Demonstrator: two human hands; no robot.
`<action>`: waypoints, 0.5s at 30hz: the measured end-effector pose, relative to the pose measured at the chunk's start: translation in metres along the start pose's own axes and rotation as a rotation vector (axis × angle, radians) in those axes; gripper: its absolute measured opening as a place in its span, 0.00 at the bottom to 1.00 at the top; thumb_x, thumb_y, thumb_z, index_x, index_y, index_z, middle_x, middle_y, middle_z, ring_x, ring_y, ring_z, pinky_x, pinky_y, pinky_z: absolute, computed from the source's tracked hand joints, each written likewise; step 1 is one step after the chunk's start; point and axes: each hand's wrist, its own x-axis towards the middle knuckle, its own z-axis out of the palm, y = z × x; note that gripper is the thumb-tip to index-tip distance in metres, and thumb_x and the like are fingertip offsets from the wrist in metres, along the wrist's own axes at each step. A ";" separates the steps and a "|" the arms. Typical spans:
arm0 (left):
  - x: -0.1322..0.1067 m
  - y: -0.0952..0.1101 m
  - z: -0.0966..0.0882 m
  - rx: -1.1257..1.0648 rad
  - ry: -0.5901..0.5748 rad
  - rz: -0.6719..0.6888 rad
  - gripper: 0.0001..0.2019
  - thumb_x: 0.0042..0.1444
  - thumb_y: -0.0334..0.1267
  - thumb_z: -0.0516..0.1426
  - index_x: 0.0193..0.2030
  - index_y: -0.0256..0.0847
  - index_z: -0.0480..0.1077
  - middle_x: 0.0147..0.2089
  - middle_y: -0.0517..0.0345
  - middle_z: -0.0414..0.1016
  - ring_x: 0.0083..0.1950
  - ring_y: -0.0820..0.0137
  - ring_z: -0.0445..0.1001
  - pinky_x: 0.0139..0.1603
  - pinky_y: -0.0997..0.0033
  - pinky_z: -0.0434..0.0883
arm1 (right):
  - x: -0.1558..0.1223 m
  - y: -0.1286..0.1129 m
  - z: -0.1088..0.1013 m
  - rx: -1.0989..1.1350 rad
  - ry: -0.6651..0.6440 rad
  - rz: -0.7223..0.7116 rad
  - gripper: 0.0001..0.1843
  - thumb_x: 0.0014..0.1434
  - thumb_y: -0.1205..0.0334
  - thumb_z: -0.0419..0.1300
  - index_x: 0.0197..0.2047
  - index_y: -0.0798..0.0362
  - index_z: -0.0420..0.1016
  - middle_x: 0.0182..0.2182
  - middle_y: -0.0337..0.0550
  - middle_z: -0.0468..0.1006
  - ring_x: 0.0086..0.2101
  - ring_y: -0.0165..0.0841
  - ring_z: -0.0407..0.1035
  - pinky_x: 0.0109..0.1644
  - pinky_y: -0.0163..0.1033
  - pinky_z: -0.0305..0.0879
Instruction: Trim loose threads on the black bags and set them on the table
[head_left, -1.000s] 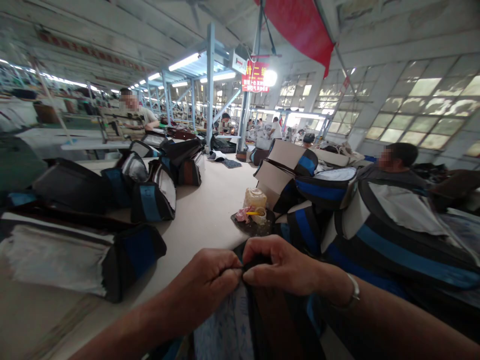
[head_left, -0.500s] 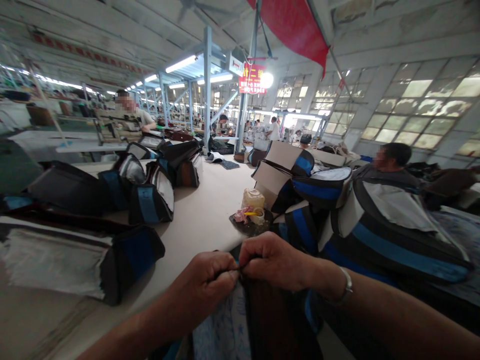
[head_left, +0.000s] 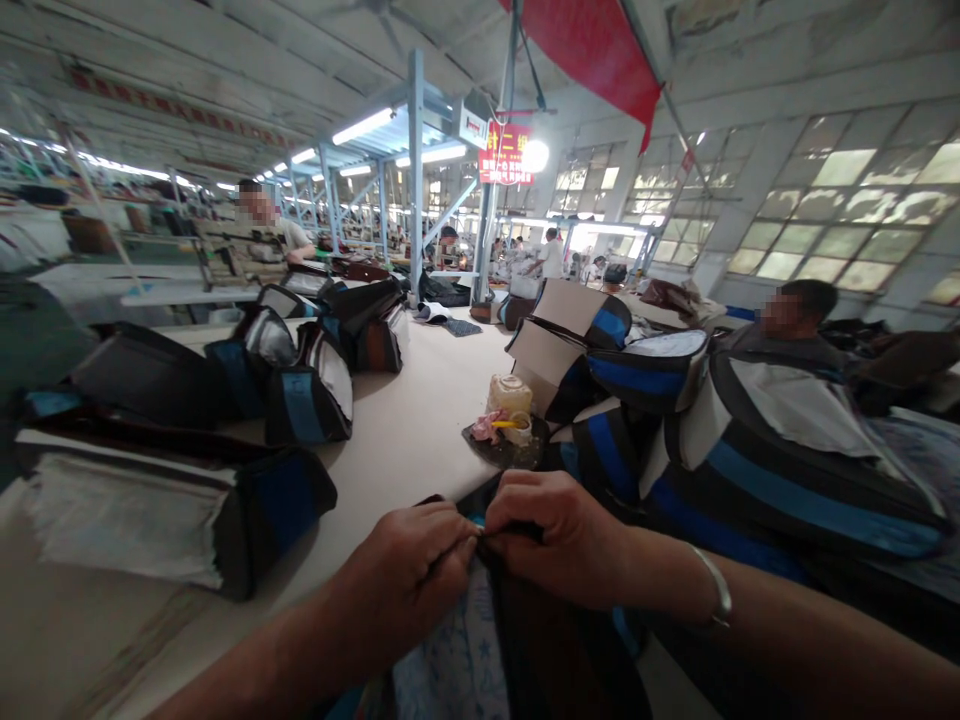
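Note:
A dark, part-sewn bag piece (head_left: 551,640) with a brown panel and a white-and-blue patterned lining (head_left: 454,650) lies in front of me at the bottom of the view. My left hand (head_left: 420,560) pinches its upper edge from the left. Close against it, my right hand (head_left: 551,530) pinches the same edge, thumb and finger pressed together. A silvery bracelet (head_left: 716,585) circles my right wrist. The fingertips of both hands almost meet, and what exactly lies between them is too small to make out.
On the pale table (head_left: 405,420), a dark plate (head_left: 480,445) carries a yellowish block (head_left: 510,393) and a small cup. Part-sewn bags (head_left: 300,405) stand to the left; more bags (head_left: 795,480) are piled on the right. A person (head_left: 795,320) sits beyond that pile.
The view has shifted slightly. Both hands keep their pinch on the bag's edge; my right hand's fingers and wrist have turned a little.

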 end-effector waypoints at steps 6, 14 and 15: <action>-0.004 0.004 -0.010 -0.214 -0.062 -0.141 0.18 0.69 0.40 0.46 0.29 0.39 0.67 0.30 0.63 0.67 0.33 0.72 0.66 0.36 0.74 0.60 | -0.014 -0.003 -0.012 -0.352 -0.128 -0.299 0.07 0.62 0.70 0.53 0.37 0.57 0.73 0.34 0.46 0.73 0.31 0.30 0.64 0.34 0.35 0.61; 0.009 -0.002 -0.012 -0.610 -0.396 -0.399 0.24 0.63 0.58 0.54 0.30 0.36 0.68 0.26 0.66 0.51 0.28 0.74 0.48 0.26 0.72 0.50 | -0.021 -0.014 -0.009 -0.642 -0.106 -0.437 0.09 0.67 0.68 0.51 0.37 0.53 0.71 0.29 0.40 0.70 0.29 0.31 0.62 0.51 0.42 0.66; 0.009 -0.002 -0.012 -0.627 -0.414 -0.393 0.23 0.62 0.57 0.55 0.30 0.36 0.68 0.26 0.66 0.50 0.28 0.74 0.47 0.26 0.72 0.49 | -0.022 -0.016 -0.008 -0.643 -0.088 -0.427 0.09 0.67 0.68 0.52 0.36 0.53 0.71 0.28 0.39 0.70 0.28 0.30 0.62 0.53 0.44 0.66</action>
